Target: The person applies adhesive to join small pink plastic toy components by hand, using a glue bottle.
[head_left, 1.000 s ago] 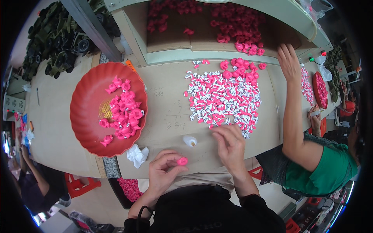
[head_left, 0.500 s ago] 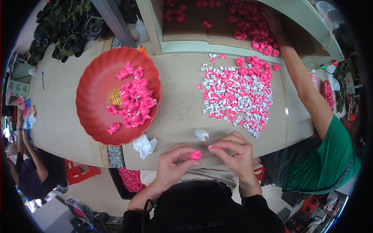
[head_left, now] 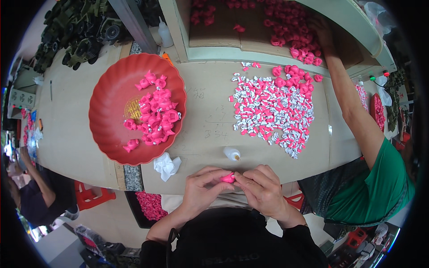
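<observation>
At the table's near edge, my left hand (head_left: 199, 187) pinches a small hollow pink plastic toy part (head_left: 228, 177) between thumb and fingers. My right hand (head_left: 262, 186) is closed at the right end of that part, its fingertips pressed together against it. A tiny piece between those fingertips is almost wholly hidden. Just beyond my hands lies a small white squeeze bottle (head_left: 231, 153) with a brownish tip. Farther off to the right spreads a pile of small pink-and-white pieces (head_left: 272, 111), with rounder pink parts (head_left: 297, 76) at its far corner.
A scalloped red bowl (head_left: 105, 98) on the left holds several pink toy parts (head_left: 156, 116). Crumpled tissue (head_left: 166, 167) lies by its near rim. At right, a co-worker's arm (head_left: 346, 85) reaches into a cardboard-lined shelf (head_left: 214, 38) of pink parts. Another person sits far left.
My right hand has moved left and brought its tiny piece against the pink toy part; they were apart before. My left hand stays nearly in place. The co-worker's arm shifted slightly.
</observation>
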Action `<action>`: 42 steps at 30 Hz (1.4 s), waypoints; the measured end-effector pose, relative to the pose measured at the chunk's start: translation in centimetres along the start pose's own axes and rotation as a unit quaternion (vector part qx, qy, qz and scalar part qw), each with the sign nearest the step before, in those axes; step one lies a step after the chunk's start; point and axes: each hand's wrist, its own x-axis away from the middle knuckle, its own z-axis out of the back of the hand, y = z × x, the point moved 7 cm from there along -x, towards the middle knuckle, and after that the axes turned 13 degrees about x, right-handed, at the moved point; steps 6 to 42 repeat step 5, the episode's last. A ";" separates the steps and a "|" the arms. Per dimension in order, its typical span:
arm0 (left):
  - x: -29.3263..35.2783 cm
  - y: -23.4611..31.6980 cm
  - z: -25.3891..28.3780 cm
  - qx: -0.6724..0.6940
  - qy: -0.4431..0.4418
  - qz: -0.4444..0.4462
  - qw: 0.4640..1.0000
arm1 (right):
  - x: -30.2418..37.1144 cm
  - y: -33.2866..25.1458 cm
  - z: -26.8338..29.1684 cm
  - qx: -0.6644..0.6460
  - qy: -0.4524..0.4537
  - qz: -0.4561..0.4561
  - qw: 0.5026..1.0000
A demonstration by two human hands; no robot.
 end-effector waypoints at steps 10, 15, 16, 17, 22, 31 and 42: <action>-0.1 0.4 -0.2 -0.056 -0.021 -0.010 0.998 | 0.4 0.1 -0.1 -0.008 -0.003 0.023 1.000; -0.1 0.4 -0.2 -0.056 -0.021 -0.010 0.998 | 0.4 0.1 -0.1 -0.008 -0.003 0.023 1.000; -0.1 0.4 -0.2 -0.056 -0.021 -0.010 0.998 | 0.4 0.1 -0.1 -0.008 -0.003 0.023 1.000; -0.1 0.4 -0.2 -0.056 -0.021 -0.010 0.998 | 0.4 0.1 -0.1 -0.008 -0.003 0.023 1.000; -0.1 0.4 -0.2 -0.056 -0.021 -0.010 0.998 | 0.4 0.1 -0.1 -0.008 -0.003 0.023 1.000; -0.1 0.4 -0.2 -0.056 -0.021 -0.010 0.998 | 0.4 0.1 -0.1 -0.008 -0.003 0.023 1.000; -0.1 0.4 -0.2 -0.056 -0.021 -0.010 0.998 | 0.4 0.1 -0.1 -0.008 -0.003 0.023 1.000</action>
